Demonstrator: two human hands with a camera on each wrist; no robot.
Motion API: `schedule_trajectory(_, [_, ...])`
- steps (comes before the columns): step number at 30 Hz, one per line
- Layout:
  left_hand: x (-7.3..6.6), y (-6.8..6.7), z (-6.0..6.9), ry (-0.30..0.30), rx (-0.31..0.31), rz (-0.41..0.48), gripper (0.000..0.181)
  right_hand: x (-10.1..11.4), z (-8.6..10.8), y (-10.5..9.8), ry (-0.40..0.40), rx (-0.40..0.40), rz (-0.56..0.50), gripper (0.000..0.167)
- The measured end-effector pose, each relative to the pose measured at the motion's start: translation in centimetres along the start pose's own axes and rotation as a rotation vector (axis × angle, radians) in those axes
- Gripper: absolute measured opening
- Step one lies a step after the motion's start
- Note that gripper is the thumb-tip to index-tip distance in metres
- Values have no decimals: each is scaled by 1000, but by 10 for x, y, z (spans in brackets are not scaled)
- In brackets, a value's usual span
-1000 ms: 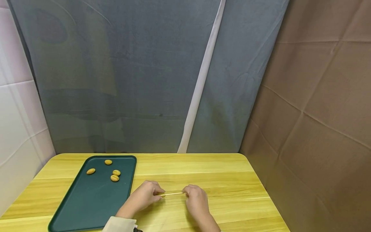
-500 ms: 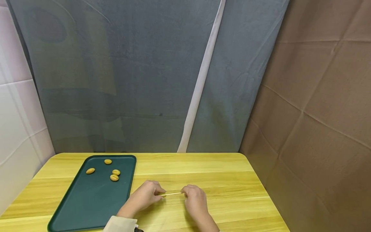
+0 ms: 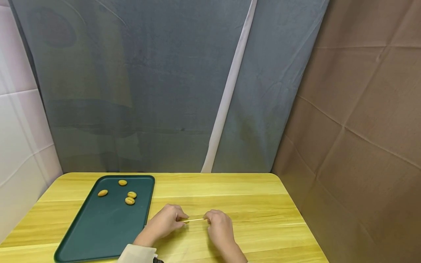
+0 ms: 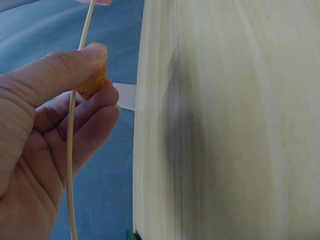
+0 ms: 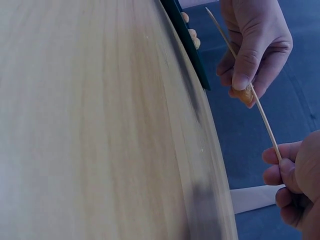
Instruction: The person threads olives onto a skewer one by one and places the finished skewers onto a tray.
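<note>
In the head view my left hand (image 3: 164, 221) and right hand (image 3: 219, 227) face each other above the wooden table, with a thin wooden skewer (image 3: 196, 220) spanning them. Between thumb and fingers, the left hand pinches a small golden-brown oval food piece (image 4: 93, 84), mostly covered by the thumb. The skewer (image 4: 70, 150) runs past that thumb, against the piece; whether it pierces it, I cannot tell. One pointed end sticks out beyond the left hand in the right wrist view. Lower down there, my right hand (image 5: 305, 175) grips the skewer (image 5: 266, 121) between thumb and fingertips.
A dark green tray (image 3: 105, 230) lies on the table (image 3: 263, 219) at the left, beside the left forearm. Several similar oval pieces (image 3: 129, 201) sit toward its far end. Grey cloth (image 3: 164, 91) hangs behind the table, brown cloth (image 3: 361, 128) to the right.
My right hand has shifted slightly left toward the left hand, so less skewer shows between them. The left hand stays nearly in place, and the pieces on the tray have not moved.
</note>
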State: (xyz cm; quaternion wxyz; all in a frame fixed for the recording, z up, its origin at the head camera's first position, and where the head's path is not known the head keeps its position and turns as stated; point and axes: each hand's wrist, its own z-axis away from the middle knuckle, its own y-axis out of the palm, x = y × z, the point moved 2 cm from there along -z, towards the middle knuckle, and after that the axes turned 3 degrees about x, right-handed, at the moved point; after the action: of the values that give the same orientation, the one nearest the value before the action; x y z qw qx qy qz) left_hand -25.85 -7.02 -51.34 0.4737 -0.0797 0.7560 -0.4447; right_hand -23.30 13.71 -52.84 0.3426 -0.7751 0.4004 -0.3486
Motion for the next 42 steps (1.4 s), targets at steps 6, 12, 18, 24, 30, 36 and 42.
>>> schedule_trajectory(6, [0, 1, -2, -10, 3, 4, 20, 2, 0, 0, 2, 17, -7, 44])
schedule_trajectory(12, [-2, 1, -3, -21, 12, 1, 21, 3, 0, -1, 0, 33, -12, 43])
schedule_trajectory(18, [-4, 1, -3, -19, 15, -7, 20, 6, 0, -1, 4, 46, -9, 42])
schedule_trajectory(24, [-3, 2, -2, -3, 10, -16, 19, 8, 2, -1, 16, 69, -26, 41])
schedule_trajectory(30, [-3, 3, -2, 17, 9, -15, 20, 10, 2, -1, 12, 59, -34, 44])
schedule_trajectory(36, [-4, 3, -3, 14, 16, -10, 19, 9, 3, 1, 8, 41, -23, 45])
schedule_trajectory(42, [-6, 4, -5, 12, 23, -1, 21, 9, 3, 2, -3, 20, -13, 47])
